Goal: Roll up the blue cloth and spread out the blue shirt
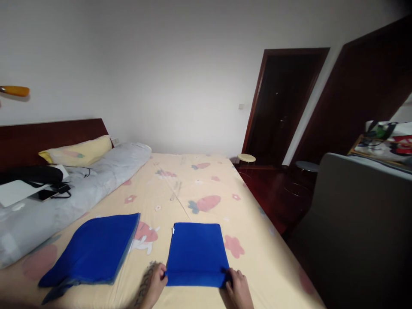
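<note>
A folded blue cloth (197, 246) lies flat on the bed in front of me, close to a square, with a small white tag at its upper left edge. A crease or folded band runs across its near end. My left hand (157, 283) pinches its near left edge, fingers closed. On the opposite side, my right hand (238, 287) grips the near right edge between thumb and fingers. Another blue cloth (93, 249) rests to the left, apart from my hands, its near left corner bunched and uneven.
The bed is covered by a cream sheet (202, 184) with carrot and flower prints. Along the left lie a grey quilt (112, 165), a yellow pillow (80, 151), a black bag (35, 175) and a phone (44, 195). A grey panel (357, 231) and two stools stand right.
</note>
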Demonstrator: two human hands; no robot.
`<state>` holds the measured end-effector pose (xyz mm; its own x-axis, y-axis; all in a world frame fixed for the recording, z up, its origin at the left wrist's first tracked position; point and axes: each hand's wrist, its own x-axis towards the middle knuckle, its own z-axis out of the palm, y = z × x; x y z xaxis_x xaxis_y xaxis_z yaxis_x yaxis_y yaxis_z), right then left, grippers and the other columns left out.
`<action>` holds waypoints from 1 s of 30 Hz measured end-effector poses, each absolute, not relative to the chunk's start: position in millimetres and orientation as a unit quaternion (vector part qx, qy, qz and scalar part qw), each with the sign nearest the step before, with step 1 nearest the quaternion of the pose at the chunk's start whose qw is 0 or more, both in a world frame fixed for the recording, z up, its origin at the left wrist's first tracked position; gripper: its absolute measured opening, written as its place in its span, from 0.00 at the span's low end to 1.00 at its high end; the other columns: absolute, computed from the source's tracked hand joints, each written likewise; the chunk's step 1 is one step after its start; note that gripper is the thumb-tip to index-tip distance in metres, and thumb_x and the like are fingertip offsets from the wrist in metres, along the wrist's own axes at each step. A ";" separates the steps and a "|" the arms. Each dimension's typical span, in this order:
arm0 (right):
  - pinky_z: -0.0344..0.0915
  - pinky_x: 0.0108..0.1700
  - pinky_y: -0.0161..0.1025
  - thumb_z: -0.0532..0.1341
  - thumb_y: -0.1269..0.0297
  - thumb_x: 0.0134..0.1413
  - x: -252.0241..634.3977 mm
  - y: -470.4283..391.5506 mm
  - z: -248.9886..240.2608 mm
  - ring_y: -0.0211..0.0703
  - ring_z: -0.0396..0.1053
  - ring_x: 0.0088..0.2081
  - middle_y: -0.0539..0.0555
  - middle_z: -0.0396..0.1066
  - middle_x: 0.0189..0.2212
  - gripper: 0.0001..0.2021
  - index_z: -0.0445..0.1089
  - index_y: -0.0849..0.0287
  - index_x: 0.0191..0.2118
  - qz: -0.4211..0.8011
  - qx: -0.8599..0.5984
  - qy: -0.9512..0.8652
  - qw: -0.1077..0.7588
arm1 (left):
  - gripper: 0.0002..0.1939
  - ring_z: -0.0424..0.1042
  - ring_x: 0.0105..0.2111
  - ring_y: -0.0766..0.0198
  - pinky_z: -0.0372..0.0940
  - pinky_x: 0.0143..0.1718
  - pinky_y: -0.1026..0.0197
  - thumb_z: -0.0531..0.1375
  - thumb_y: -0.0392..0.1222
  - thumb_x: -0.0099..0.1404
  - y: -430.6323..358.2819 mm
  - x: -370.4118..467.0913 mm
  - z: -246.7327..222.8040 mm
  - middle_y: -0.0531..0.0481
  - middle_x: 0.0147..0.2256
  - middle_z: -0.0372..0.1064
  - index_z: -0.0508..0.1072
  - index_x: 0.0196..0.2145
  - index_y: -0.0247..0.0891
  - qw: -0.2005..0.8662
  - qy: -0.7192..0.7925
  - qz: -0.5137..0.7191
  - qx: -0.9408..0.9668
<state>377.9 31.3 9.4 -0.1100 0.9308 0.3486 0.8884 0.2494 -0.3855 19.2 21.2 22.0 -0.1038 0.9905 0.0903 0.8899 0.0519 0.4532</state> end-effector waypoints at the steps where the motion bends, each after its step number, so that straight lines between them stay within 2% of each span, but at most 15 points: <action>1: 0.61 0.38 0.42 0.52 0.72 0.46 376.6 33.1 8.1 0.46 0.68 0.34 0.52 0.72 0.30 0.15 0.70 0.54 0.38 0.011 -0.609 -0.749 0.261 | 0.13 0.70 0.32 0.67 0.63 0.38 0.64 0.52 0.28 0.54 21.8 21.1 22.7 0.54 0.30 0.71 0.71 0.33 0.40 0.114 0.721 0.201 0.654; 3: 0.61 0.39 0.44 0.53 0.73 0.44 375.9 33.8 4.1 0.47 0.68 0.34 0.53 0.72 0.32 0.16 0.71 0.55 0.39 -0.049 -0.608 -0.752 0.249 | 0.16 0.71 0.41 0.62 0.62 0.46 0.59 0.51 0.28 0.55 19.9 25.3 21.2 0.50 0.37 0.74 0.72 0.38 0.40 0.075 0.733 0.194 0.647; 6: 0.62 0.43 0.44 0.54 0.74 0.47 371.2 30.1 -5.8 0.49 0.69 0.40 0.56 0.74 0.40 0.20 0.70 0.55 0.47 -0.118 -0.598 -0.752 0.251 | 0.23 0.67 0.52 0.55 0.59 0.53 0.50 0.48 0.27 0.58 13.6 39.4 8.5 0.45 0.48 0.73 0.72 0.48 0.40 -0.028 0.732 0.155 0.663; 9: 0.62 0.49 0.42 0.52 0.73 0.53 347.1 25.1 -19.5 0.46 0.70 0.48 0.53 0.73 0.49 0.23 0.66 0.51 0.54 -0.138 -0.505 -0.809 0.268 | 0.32 0.68 0.53 0.60 0.62 0.53 0.55 0.46 0.23 0.55 9.3 73.3 -13.4 0.52 0.52 0.72 0.70 0.52 0.46 -0.088 0.644 0.129 0.749; 11: 0.62 0.52 0.41 0.49 0.71 0.56 321.3 22.4 -28.1 0.44 0.68 0.53 0.51 0.70 0.55 0.26 0.59 0.50 0.61 -0.138 -0.439 -0.843 0.277 | 0.35 0.66 0.55 0.63 0.62 0.54 0.59 0.47 0.24 0.55 8.2 102.2 -27.0 0.55 0.57 0.68 0.65 0.58 0.47 -0.109 0.572 0.146 0.800; 14: 0.61 0.55 0.42 0.47 0.66 0.61 292.8 19.3 -35.4 0.45 0.64 0.58 0.55 0.65 0.59 0.29 0.46 0.58 0.67 -0.153 -0.427 -0.844 0.285 | 0.36 0.62 0.59 0.62 0.62 0.56 0.57 0.48 0.29 0.59 6.7 128.5 -36.2 0.51 0.61 0.61 0.51 0.65 0.41 -0.147 0.538 0.170 0.812; 16: 0.62 0.55 0.42 0.49 0.60 0.62 294.6 17.2 -36.1 0.46 0.64 0.58 0.55 0.64 0.60 0.31 0.42 0.60 0.68 -0.158 -0.434 -0.843 0.274 | 0.35 0.60 0.61 0.61 0.61 0.56 0.56 0.48 0.34 0.63 4.1 122.4 -32.9 0.51 0.63 0.58 0.44 0.67 0.41 -0.151 0.535 0.161 0.815; 19: 0.64 0.53 0.42 0.52 0.53 0.61 326.8 13.4 -33.6 0.48 0.66 0.57 0.53 0.62 0.61 0.34 0.40 0.55 0.68 -0.155 -0.456 -0.841 0.248 | 0.33 0.57 0.62 0.62 0.57 0.58 0.56 0.47 0.41 0.68 -3.4 83.9 -19.7 0.55 0.65 0.52 0.39 0.67 0.46 -0.138 0.541 0.138 0.818; 21: 0.64 0.53 0.43 0.52 0.51 0.61 353.6 10.6 -31.6 0.48 0.66 0.57 0.52 0.61 0.61 0.34 0.39 0.52 0.68 -0.146 -0.480 -0.831 0.239 | 0.32 0.56 0.63 0.64 0.53 0.60 0.57 0.46 0.43 0.69 -9.3 54.3 -10.0 0.57 0.65 0.52 0.37 0.67 0.48 -0.133 0.550 0.127 0.815; 25: 0.64 0.53 0.43 0.51 0.50 0.62 382.8 6.0 -30.2 0.48 0.65 0.58 0.51 0.60 0.62 0.34 0.37 0.50 0.68 -0.110 -0.492 -0.831 0.235 | 0.31 0.56 0.62 0.66 0.48 0.62 0.59 0.46 0.44 0.70 -15.8 21.6 2.5 0.59 0.65 0.53 0.36 0.66 0.51 -0.114 0.539 0.099 0.828; 30: 0.61 0.53 0.41 0.51 0.56 0.63 384.0 11.5 -35.2 0.45 0.66 0.57 0.53 0.63 0.60 0.32 0.39 0.52 0.68 -0.124 -0.487 -0.831 0.241 | 0.33 0.59 0.60 0.68 0.52 0.59 0.61 0.47 0.40 0.68 -11.5 18.7 -0.7 0.59 0.63 0.57 0.38 0.67 0.49 -0.131 0.532 0.102 0.830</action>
<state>384.0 11.5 -35.2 -0.4102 0.7492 0.5201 0.8681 0.4955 -0.0290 18.7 -11.5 -0.7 0.4131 0.8566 0.3093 0.9102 -0.3995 -0.1092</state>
